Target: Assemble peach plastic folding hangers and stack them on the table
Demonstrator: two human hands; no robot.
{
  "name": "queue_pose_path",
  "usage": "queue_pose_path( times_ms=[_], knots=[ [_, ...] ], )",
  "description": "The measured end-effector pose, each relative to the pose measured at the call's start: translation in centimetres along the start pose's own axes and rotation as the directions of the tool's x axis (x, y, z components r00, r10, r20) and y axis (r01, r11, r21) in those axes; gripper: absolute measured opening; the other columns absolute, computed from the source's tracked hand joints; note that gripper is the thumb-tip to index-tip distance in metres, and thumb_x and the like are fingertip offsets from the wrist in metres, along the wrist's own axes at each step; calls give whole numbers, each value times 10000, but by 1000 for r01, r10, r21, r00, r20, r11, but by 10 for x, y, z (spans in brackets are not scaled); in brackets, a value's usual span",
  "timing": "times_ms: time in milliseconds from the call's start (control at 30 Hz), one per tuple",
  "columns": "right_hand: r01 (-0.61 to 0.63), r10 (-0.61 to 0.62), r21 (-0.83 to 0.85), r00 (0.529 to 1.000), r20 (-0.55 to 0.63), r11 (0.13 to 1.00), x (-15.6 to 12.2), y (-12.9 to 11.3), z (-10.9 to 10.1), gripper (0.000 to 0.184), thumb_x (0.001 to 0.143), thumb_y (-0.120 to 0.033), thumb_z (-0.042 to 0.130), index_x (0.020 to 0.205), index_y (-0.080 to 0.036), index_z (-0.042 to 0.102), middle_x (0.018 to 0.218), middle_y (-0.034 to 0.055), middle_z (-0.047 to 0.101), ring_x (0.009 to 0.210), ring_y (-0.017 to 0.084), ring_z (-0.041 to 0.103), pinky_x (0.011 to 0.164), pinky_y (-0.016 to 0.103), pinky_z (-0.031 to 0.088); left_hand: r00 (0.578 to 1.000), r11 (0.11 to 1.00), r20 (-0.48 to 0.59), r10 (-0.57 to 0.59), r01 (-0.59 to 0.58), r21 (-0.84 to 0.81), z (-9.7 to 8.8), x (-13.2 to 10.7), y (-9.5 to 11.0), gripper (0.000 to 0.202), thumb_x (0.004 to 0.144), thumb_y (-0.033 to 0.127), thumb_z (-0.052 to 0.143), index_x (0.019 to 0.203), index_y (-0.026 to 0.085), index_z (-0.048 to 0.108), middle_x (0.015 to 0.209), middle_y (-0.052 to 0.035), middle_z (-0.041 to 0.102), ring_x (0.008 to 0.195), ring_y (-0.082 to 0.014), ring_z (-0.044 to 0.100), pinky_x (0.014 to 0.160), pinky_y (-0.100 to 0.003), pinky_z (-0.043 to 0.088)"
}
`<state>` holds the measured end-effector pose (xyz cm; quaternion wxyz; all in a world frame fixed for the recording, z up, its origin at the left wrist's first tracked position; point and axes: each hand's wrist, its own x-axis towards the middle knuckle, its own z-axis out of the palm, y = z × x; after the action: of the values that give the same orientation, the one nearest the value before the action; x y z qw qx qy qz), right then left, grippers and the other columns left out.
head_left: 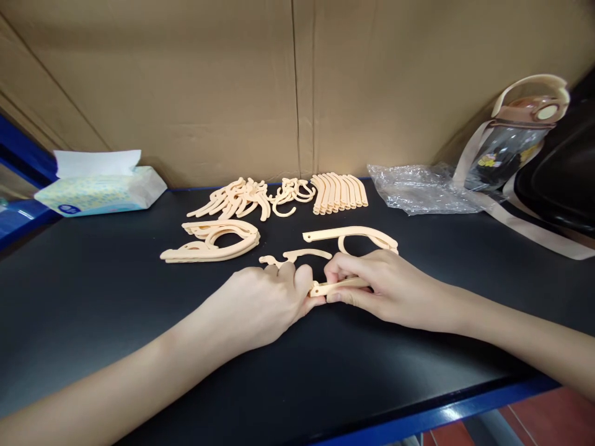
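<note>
My left hand [264, 300] and my right hand [372, 282] meet at the middle of the black table [93, 310], both closed on pale peach plastic hanger pieces. The right hand pinches a straight arm piece [332, 286]. The left hand's fingers close round the end of that piece and a curved hook piece [297, 254]. Another curved hanger arm [353, 234] lies just behind my right hand. A small stack of assembled hanger pieces [211, 243] sits behind my left hand.
Along the cardboard back wall lie a heap of hook parts [246, 198], loose rings [292, 193] and a row of arm pieces [339, 192]. A tissue pack [100, 189] is at far left. A crumpled plastic bag [418, 188] and a strapped water bottle [511, 139] are at right.
</note>
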<state>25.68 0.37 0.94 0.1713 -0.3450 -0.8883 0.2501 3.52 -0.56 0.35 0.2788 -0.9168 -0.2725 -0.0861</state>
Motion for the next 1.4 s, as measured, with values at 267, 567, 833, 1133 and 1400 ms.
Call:
queue_pose_path(
  times_ms=[267,567,833,1133,1400],
  knots=[
    [9,-9,6,999,38,1000,0,-1,0,126,973,-245,515,858,-209,478,673,-74,549,584,89,482,581,221,303,999,1000,41,1,-2,14,1,-3,4,305,1003,258,354,725,201,465,554,10,521,373,-161,540,359,-289,315],
    [13,-18,80,998,54,997,2,0,-6,124,957,-218,548,848,-207,490,664,-82,546,601,81,494,622,217,338,997,996,-74,32,-25,88,-4,1,2,326,1004,225,349,701,201,465,567,19,499,448,-152,529,422,-287,302],
    [-25,13,114,994,109,993,2,2,-7,111,959,-238,543,861,-206,501,681,-72,564,611,87,497,624,225,336,994,998,-94,58,-56,27,-4,0,0,363,1020,242,345,691,196,490,567,28,496,481,-148,531,450,-297,316],
    [93,-94,16,993,70,996,2,8,-8,95,974,-273,529,908,-205,528,748,-46,589,669,100,525,627,227,362,995,994,-88,39,-48,-103,-3,-1,2,328,1036,213,281,773,195,475,591,41,528,456,-129,539,428,-298,321],
    [213,-232,-139,964,-132,967,1,12,-15,176,993,-278,494,922,-186,627,842,25,635,799,146,565,709,273,427,999,991,-39,-29,23,-134,-1,-3,2,370,1042,265,276,728,199,459,554,52,532,432,-111,543,433,-281,292]
  ],
)
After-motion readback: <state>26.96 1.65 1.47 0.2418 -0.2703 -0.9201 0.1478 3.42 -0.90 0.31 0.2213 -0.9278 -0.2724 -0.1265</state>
